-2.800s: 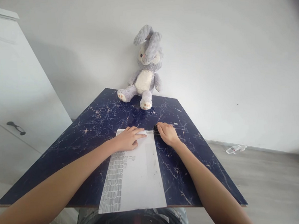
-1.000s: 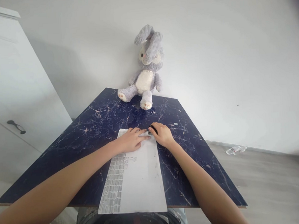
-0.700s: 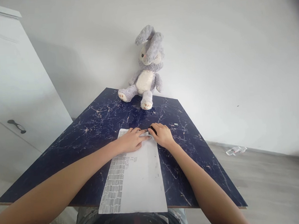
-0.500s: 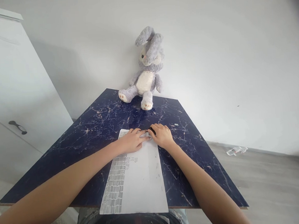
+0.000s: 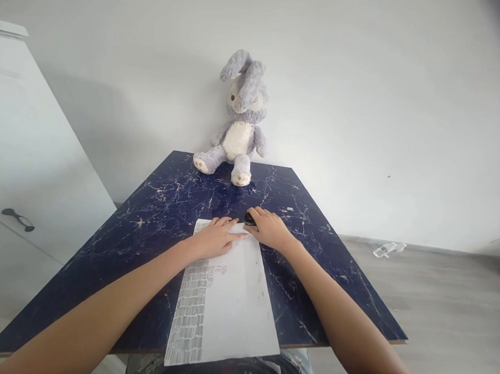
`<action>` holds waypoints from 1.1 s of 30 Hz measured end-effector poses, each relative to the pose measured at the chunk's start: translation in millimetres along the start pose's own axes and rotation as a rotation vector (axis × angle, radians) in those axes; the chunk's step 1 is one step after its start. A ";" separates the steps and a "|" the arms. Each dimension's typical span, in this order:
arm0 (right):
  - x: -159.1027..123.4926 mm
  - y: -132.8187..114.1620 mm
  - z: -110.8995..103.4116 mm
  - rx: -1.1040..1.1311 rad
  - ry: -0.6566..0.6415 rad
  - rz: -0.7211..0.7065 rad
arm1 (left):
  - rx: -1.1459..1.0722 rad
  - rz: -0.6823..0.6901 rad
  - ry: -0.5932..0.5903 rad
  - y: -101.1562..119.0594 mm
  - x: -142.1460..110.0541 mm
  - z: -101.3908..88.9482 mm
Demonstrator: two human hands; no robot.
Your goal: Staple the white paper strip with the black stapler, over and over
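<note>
A printed sheet of paper, or a thin stack of sheets, lies lengthwise on the dark blue marbled table, its near end reaching the front edge. Grey printed blocks run down its left side; the rest is mostly white. My left hand rests flat on the far part of the paper, fingers stretched out. At the far right corner, my right hand is closed around a small black stapler, mostly hidden by the fingers. The stapler is at the paper's far edge.
A grey plush rabbit sits at the table's back against the wall. To its right, nearer me, lies a tiny pale piece. A white cabinet stands left. Clear plastic packaging lies on the floor at right.
My right hand has drawn slightly away from my left fingers, so more of the black stapler shows. My left hand stays flat on the paper. The whole view has shifted a little.
</note>
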State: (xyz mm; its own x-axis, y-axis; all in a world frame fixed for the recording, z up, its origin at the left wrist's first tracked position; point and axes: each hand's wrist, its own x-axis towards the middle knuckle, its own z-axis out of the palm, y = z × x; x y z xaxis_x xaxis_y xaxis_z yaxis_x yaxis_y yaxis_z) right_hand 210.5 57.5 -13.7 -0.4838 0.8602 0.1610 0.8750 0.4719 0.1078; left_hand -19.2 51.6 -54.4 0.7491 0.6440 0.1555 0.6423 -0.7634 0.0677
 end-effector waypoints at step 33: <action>-14.1 62.7 -5.9 0.477 -0.168 0.140 | -0.276 -0.418 0.601 -36.7 0.8 -7.3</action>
State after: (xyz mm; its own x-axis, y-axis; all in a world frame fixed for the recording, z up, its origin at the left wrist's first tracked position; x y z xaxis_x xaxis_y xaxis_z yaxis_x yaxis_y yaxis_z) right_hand 272.1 73.7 -3.5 -0.3870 0.9218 -0.0217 0.8601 0.3524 -0.3688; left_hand -43.3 79.7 -49.6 0.1871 0.8041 0.5644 0.7290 -0.4987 0.4689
